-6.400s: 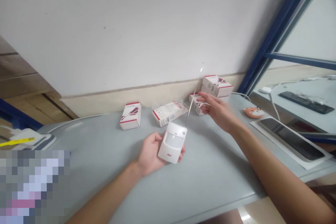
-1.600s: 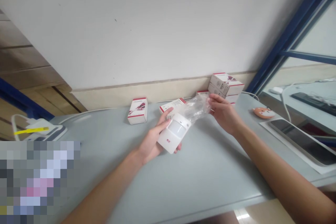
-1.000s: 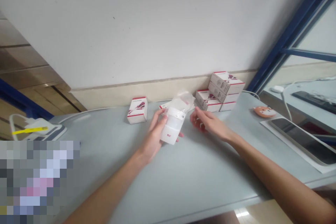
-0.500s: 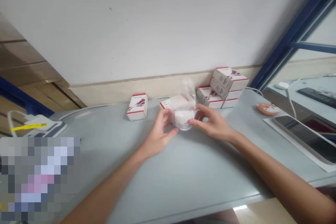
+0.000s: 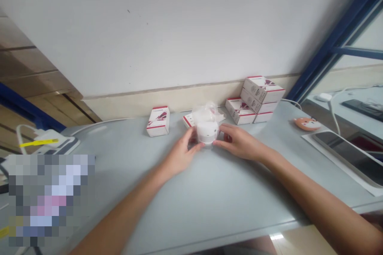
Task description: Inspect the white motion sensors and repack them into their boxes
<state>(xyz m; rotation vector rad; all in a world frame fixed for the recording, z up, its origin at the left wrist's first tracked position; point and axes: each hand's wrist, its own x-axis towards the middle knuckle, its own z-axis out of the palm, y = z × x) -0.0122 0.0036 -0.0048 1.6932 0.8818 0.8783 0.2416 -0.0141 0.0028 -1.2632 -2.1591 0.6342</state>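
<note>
Between my hands is a white rounded plastic device [image 5: 207,132] with small dark slots in its side. A clear plastic bag [image 5: 206,112] surrounds it and bunches up above and behind. My left hand [image 5: 184,148] grips its left side, thumb low at the front and fingers curled behind. On the right side, my right hand [image 5: 236,140] pinches it with thumb and fingers. Directly behind the bag lies a white and red box [image 5: 188,120], mostly hidden.
A small white and red carton [image 5: 158,121] stands left of my hands. Several similar cartons [image 5: 259,95] are stacked at the right by the wall. Farther right are an orange animal-faced object [image 5: 306,123] and a phone [image 5: 348,155]. A white power strip [image 5: 58,143] sits at the left.
The white device has turned so that its slotted side faces me more upright. The bag's top has sunk lower and bunched behind it. Both hands stay on it.
</note>
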